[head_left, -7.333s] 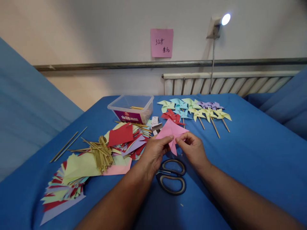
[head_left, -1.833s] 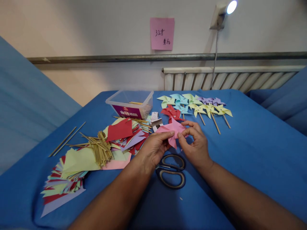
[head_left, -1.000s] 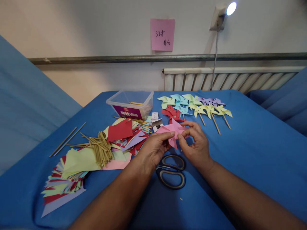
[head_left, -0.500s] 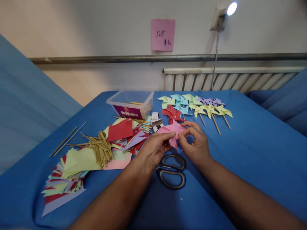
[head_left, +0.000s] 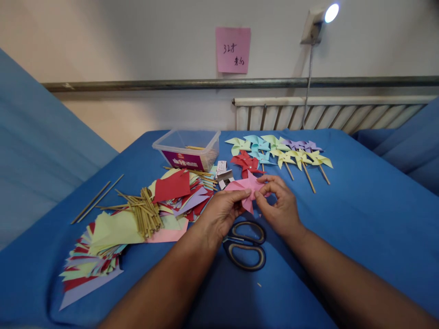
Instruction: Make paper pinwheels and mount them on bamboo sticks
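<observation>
Both hands hold a pink paper pinwheel (head_left: 249, 186) above the table, its points folded in toward the middle. My left hand (head_left: 224, 211) is closed on its left side, the thumb pressing near the centre. On the other side, my right hand (head_left: 279, 204) pinches the paper near the centre with thumb and fingers. Whether a pin or stick is in the pinwheel is hidden by the fingers. Just below the hands lie dark-handled scissors (head_left: 247, 264), their blades hidden behind my left hand and wrist. A small open box (head_left: 223, 176) stands just beyond my left hand.
Finished pinwheels (head_left: 281, 155) in several colours lie at the back right, some on sticks. A clear plastic box (head_left: 161, 145) holding sticks stands at the back. Loose sticks (head_left: 147, 214) and coloured paper sheets (head_left: 116, 228) cover the left side of the blue tablecloth (head_left: 360, 219).
My right fingers have shifted very slightly at the pinwheel's centre. Everything else stays in the same place.
</observation>
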Demonstrator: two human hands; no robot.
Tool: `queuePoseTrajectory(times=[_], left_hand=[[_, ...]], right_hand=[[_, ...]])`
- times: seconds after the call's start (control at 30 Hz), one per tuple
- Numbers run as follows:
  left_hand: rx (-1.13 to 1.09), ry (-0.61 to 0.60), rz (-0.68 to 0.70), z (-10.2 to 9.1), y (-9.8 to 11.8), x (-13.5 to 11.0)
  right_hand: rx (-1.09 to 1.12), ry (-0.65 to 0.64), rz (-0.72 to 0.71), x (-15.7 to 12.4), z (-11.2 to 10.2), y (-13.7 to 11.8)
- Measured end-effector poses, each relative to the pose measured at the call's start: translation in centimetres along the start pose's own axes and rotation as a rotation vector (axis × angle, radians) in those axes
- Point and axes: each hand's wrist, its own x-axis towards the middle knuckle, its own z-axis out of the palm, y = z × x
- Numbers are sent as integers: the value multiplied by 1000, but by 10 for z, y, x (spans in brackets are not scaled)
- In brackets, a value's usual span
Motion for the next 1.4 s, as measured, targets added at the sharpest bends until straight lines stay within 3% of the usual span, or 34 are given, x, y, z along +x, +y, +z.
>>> queuePoseTrajectory(times=[0.47, 0.53, 0.63, 0.7, 0.77, 0.9, 1.07, 1.17, 1.27, 1.4], left_hand=[[133, 11, 111, -3, -2, 2], [195, 18, 147, -7, -2, 4], [281, 3, 177, -11, 3, 5], [349, -24, 150, -13, 8, 2], [462, -59, 125, -13, 14, -1], [687, -103, 87, -12, 23, -6], [997, -101, 143, -10, 28, -10], [1057, -128, 151, -10, 29, -10], [1004, -103, 175, -11, 26, -8], [645, -22, 246, -10, 15, 0]], right_hand=[[54, -6, 42, -2, 1, 1], [125, 4, 116, -1, 1, 3], [366, 32, 413, 4, -2, 7], [566, -29, 630, 8, -5, 9], [713, -174, 744, 12, -8, 8], [754, -382, 731, 12, -14, 4], [697, -452, 691, 11, -15, -1], [677, -503, 675, 12, -13, -3], [674, -441, 667, 11, -9, -3], [726, -112, 710, 5, 4, 0]])
